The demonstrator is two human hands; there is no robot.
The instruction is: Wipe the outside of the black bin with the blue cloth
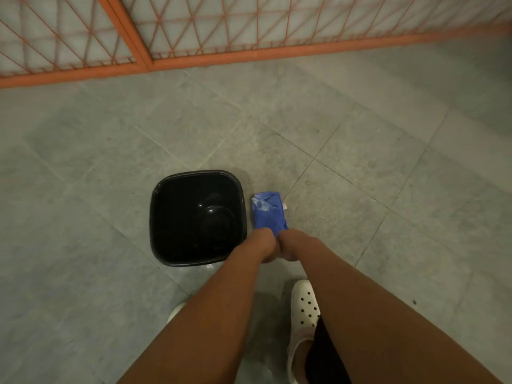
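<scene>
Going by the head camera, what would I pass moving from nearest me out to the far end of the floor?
Nearest first: white perforated clog → left hand and right hand, side by side → blue cloth that they hold by its near end → orange lattice fence.

Grey tiled floor (360,162) (dimly lit) meets an orange lattice screen (194,29).

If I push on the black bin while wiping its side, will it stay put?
The black bin looks empty and glossy plastic, so probably light; it may slide on the smooth floor tiles. Its base looks narrower than its rim, so a high push might tip it.
</scene>
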